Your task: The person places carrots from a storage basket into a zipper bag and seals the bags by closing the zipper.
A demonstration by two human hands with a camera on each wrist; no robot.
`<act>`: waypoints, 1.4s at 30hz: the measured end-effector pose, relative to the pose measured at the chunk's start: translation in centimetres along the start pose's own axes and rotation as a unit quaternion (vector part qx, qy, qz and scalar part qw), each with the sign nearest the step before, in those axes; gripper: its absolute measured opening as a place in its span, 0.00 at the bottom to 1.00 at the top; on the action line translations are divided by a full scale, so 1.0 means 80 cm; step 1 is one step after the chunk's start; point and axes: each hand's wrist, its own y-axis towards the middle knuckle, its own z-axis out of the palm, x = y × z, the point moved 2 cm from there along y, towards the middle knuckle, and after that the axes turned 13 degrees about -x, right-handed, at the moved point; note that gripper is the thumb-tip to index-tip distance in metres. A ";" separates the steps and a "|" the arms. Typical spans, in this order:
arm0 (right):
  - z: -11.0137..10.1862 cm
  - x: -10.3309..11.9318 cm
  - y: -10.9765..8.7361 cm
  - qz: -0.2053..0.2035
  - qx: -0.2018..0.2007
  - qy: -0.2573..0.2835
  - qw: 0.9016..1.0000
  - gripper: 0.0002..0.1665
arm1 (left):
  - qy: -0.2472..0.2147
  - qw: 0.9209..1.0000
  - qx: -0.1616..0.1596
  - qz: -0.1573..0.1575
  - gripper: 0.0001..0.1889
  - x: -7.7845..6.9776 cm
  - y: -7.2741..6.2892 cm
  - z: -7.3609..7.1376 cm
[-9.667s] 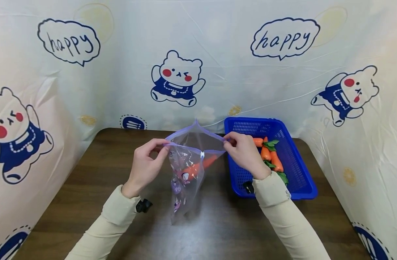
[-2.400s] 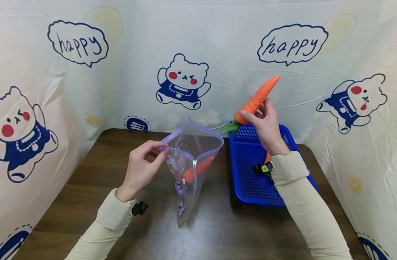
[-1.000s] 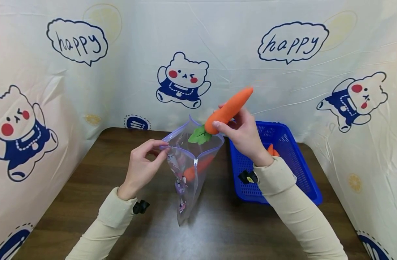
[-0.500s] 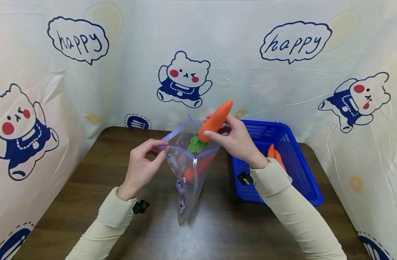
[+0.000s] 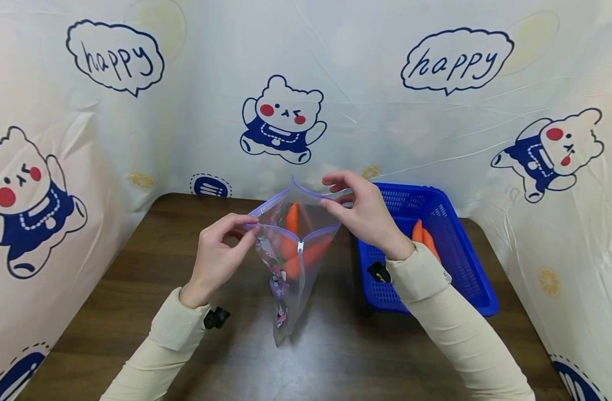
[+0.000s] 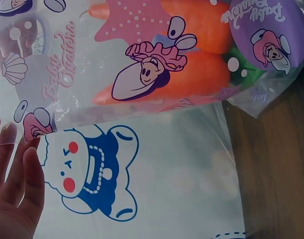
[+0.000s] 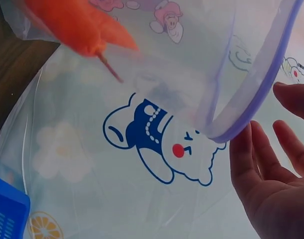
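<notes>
A clear zip bag [image 5: 278,289] with purple edging and cartoon prints stands upright and gaping in the middle of the table. My left hand [image 5: 215,259] pinches its left rim between thumb and fingers. Inside lie two orange carrots: one points up [image 5: 292,220], the other slants across [image 5: 313,253]; the left wrist view shows a bit of green leaf through the printed film. Fingers spread and holding nothing, my right hand [image 5: 368,214] is at the bag's right rim. In the right wrist view its fingertips come right beside the purple edge [image 7: 259,94].
A blue perforated basket [image 5: 474,262] stands on the right of the brown table [image 5: 150,289], partly behind my right forearm. A few carrots [image 5: 430,245] lie in it. A white printed cloth [image 5: 366,128] hangs close behind the table and along both sides.
My right hand brought a carrot from the basket over to the bag, leaves first, and let it go inside, where it now stands tip up. The left hand has kept its pinch.
</notes>
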 end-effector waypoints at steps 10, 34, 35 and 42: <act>-0.023 -0.015 0.005 -0.004 -0.090 -0.001 0.996 0.11 | 0.000 1.000 0.002 -0.002 0.10 -0.001 0.000 0.001; -0.111 -0.048 0.014 0.125 -0.278 0.214 0.928 0.14 | -0.002 1.000 -0.001 -0.008 0.09 -0.001 0.000 0.003; -0.113 -0.050 0.013 0.119 -0.278 0.197 0.933 0.14 | -0.001 1.000 0.000 -0.009 0.09 -0.001 -0.001 0.003; -0.131 -0.080 0.012 0.124 -0.284 0.104 0.945 0.11 | 0.002 1.000 0.003 -0.012 0.09 -0.001 -0.001 0.002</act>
